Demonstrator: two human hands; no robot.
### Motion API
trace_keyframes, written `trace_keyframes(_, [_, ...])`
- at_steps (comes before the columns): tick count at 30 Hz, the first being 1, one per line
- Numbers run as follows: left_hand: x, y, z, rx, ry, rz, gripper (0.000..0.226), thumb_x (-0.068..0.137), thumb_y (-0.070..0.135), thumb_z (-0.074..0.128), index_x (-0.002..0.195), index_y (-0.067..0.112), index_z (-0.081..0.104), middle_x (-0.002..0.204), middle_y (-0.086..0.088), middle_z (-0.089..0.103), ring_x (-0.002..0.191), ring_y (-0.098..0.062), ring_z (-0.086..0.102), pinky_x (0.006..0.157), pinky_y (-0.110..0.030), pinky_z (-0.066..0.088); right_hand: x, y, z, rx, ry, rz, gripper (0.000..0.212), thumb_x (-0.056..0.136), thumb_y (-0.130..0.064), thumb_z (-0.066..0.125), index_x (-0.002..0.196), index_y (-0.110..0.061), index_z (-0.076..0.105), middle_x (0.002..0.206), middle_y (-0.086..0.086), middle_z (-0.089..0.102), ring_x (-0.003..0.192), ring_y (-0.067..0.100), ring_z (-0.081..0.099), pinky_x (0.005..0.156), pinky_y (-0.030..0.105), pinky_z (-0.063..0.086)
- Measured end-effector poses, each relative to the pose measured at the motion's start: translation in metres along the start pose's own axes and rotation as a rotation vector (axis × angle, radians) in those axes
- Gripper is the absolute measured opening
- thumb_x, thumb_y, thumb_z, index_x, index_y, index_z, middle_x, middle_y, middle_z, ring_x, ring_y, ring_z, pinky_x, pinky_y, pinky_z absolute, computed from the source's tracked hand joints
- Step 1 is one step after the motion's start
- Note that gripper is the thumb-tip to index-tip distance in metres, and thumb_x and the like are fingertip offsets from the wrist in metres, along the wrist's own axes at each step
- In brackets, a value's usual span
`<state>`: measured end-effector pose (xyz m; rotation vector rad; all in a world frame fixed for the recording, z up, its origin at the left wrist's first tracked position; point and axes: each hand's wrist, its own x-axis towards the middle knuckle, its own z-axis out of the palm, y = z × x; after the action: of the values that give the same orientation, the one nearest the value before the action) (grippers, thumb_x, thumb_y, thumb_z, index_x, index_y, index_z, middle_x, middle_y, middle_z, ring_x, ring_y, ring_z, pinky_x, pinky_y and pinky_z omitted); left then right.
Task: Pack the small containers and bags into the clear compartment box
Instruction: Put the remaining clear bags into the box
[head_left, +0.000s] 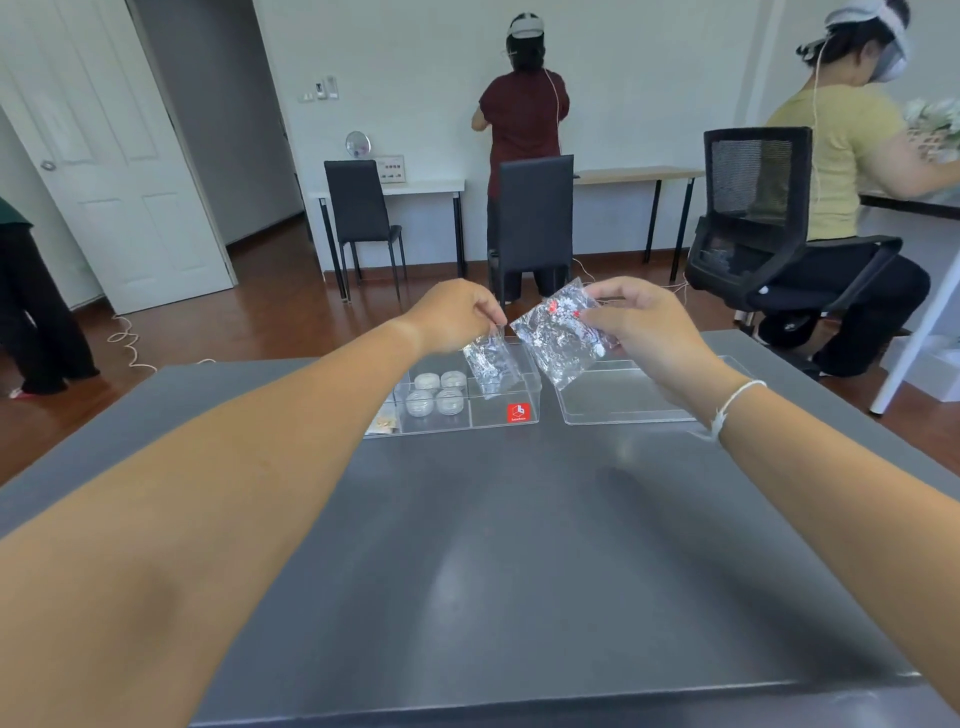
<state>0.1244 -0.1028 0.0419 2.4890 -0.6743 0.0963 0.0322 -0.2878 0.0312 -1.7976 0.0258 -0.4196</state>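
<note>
The clear compartment box (498, 422) with a red label stands at the far side of the grey table (519, 545). Several small round clear containers (439, 392) sit in its middle compartment, and a small bag with tan contents (384, 421) lies in the left one. My left hand (457, 314) pinches the top of a small clear bag (491, 364) that hangs down into the right compartment. My right hand (639, 317) holds a larger clear bag (558, 332) with red and white bits, above the gap between the box and its lid.
The box's clear lid (628, 395) lies flat to the right of the box. Beyond the table stand black chairs (530, 228), an office chair (753, 218) with a seated person, another person standing at a far desk, and a cable on the wooden floor.
</note>
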Motion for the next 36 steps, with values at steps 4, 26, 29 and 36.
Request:
trace_keyframes(4, [0.003, -0.002, 0.011, 0.003, -0.038, 0.015, 0.02, 0.086, 0.006, 0.056, 0.089, 0.02, 0.07, 0.091, 0.004, 0.064, 0.087, -0.008, 0.057, 0.078, -0.017, 0.04, 0.005, 0.003, 0.005, -0.01, 0.063, 0.03, 0.009, 0.08, -0.009, 0.065, 0.088, -0.014, 0.065, 0.064, -0.007, 0.056, 0.053, 0.006, 0.046, 0.058, 0.018, 0.043])
trace_keyframes(26, [-0.042, -0.083, -0.038, 0.191, -0.097, -0.084, 0.057, 0.08, 0.055, 0.056, 0.13, 0.028, 0.05, 0.141, 0.004, 0.046, 0.13, -0.016, 0.04, 0.105, -0.029, 0.025, 0.029, 0.004, 0.054, -0.129, 0.191, 0.358, 0.03, 0.08, -0.013, 0.062, 0.054, -0.015, 0.049, 0.055, -0.004, 0.051, 0.056, 0.01, 0.048, 0.05, 0.022, 0.037])
trace_keyframes(29, [-0.053, -0.088, -0.044, 0.215, -0.162, -0.148, 0.078, 0.068, 0.071, 0.056, 0.135, 0.032, 0.043, 0.147, 0.007, 0.038, 0.138, -0.016, 0.029, 0.114, -0.036, 0.019, 0.031, 0.005, 0.062, -0.173, 0.169, 0.366, 0.022, 0.08, -0.013, 0.061, 0.058, -0.012, 0.056, 0.058, -0.004, 0.055, 0.063, 0.013, 0.053, 0.061, 0.026, 0.043])
trace_keyframes(36, [-0.06, -0.085, -0.049, 0.405, -0.226, -0.196, 0.103, 0.052, 0.088, 0.04, 0.14, 0.035, 0.032, 0.153, 0.012, 0.027, 0.144, -0.02, 0.012, 0.116, -0.051, 0.007, 0.028, 0.005, 0.077, -0.336, 0.142, 0.33, 0.019, 0.076, -0.012, 0.06, 0.059, -0.012, 0.053, 0.059, 0.001, 0.046, 0.051, 0.014, 0.044, 0.042, 0.024, 0.032])
